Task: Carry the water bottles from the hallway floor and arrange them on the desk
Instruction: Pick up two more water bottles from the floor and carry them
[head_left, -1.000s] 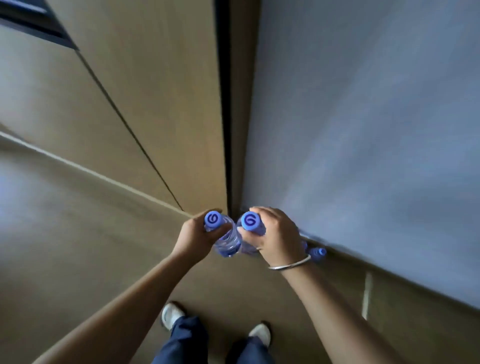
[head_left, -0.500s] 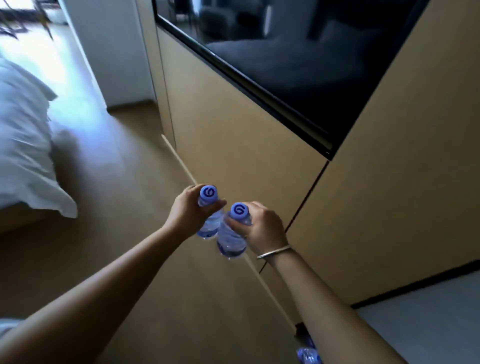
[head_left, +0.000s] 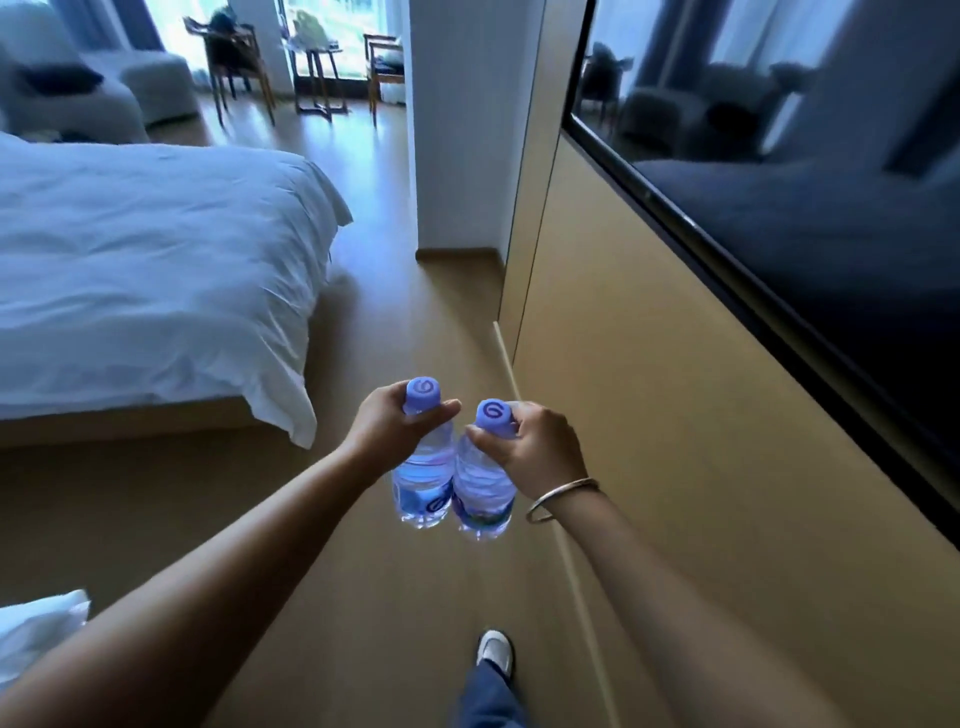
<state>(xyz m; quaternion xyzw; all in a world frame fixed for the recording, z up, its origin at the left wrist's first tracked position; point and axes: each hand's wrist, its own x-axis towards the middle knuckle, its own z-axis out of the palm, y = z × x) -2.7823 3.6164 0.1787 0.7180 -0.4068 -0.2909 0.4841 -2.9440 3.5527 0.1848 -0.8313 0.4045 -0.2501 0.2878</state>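
Note:
Two clear water bottles with purple caps hang side by side in front of me, touching each other. My left hand (head_left: 389, 426) grips the left bottle (head_left: 422, 486) by its neck, just under the cap. My right hand (head_left: 530, 447) grips the right bottle (head_left: 483, 493) the same way; a metal bangle sits on that wrist. Both bottles hang upright above the wooden floor. A small table (head_left: 317, 67) with chairs stands far ahead by the window; no desk shows clearly.
A bed with a white duvet (head_left: 145, 270) fills the left side. On the right runs a tan wall panel (head_left: 649, 415) with a dark wall-mounted screen (head_left: 805, 208). A white pillar (head_left: 452, 130) stands ahead. The wooden floor (head_left: 426, 312) forms a passage between bed and wall.
The view has swung from the hallway wall and floor to the bedroom. Both hands keep hold of their bottles, carried forward along the wall panel, and the bed is now in full view.

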